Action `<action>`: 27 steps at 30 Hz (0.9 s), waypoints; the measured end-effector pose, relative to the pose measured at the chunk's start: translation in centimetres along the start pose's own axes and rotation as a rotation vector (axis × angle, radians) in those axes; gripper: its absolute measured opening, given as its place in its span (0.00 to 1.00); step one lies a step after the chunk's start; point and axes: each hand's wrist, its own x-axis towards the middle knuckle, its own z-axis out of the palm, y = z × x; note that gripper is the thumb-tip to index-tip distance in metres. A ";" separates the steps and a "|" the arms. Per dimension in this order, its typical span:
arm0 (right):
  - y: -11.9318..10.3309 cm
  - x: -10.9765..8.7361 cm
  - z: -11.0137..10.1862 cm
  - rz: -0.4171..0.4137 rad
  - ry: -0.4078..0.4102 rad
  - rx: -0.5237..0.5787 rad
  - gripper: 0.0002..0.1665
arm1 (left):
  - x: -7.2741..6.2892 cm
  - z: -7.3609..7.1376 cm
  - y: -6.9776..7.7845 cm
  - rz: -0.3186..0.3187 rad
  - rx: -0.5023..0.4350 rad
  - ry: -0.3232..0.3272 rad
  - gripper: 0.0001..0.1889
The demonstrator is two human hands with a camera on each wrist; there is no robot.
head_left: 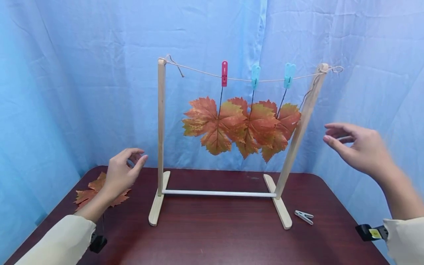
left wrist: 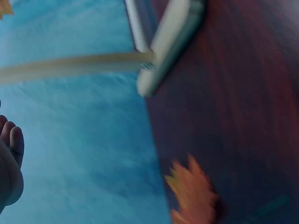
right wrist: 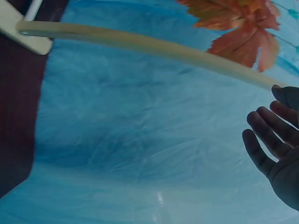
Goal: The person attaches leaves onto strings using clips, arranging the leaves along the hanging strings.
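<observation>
My left hand (head_left: 124, 171), fingers loosely bent and holding nothing, is raised left of the wooden frame (head_left: 161, 125). Below it an orange artificial maple leaf (head_left: 91, 193) lies on the table, partly hidden by my forearm. My right hand (head_left: 362, 147) hovers right of the frame, its fingers relaxed and apart from everything. Along the string (head_left: 198, 70), a red clothespin (head_left: 224, 73) and two light blue clothespins, one mid-string (head_left: 255, 76) and one farther right (head_left: 289, 75), hold three overlapping leaves (head_left: 215, 127) by their dark stems.
A grey clothespin (head_left: 304, 217) lies on the dark red table (head_left: 215, 232), beside the frame's right foot (head_left: 278, 202). A white rod (head_left: 218, 193) joins both feet. Blurred in the left wrist view, a greenish strip (left wrist: 273, 205) lies near the loose leaf. Blue curtains (head_left: 99, 73) surround the table.
</observation>
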 end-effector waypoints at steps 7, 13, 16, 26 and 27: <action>3.4 -2.9 2.5 0.035 -0.144 -0.007 0.20 | -3.5 -2.3 -3.4 -0.100 0.084 -0.108 0.09; 5.4 -5.2 5.5 -0.001 -0.225 0.014 0.17 | -6.2 -4.4 -5.8 -0.151 0.108 -0.254 0.12; 6.2 -6.6 7.0 -0.014 -0.256 0.052 0.15 | -7.3 -5.4 -6.8 -0.138 0.106 -0.351 0.12; 7.5 -11.6 11.5 -0.005 -0.436 0.182 0.15 | -9.2 -8.0 -9.5 -0.201 -0.003 -0.744 0.08; 7.6 -11.9 11.8 -0.005 -0.464 0.194 0.16 | -9.3 -8.4 -9.7 -0.209 -0.003 -0.777 0.07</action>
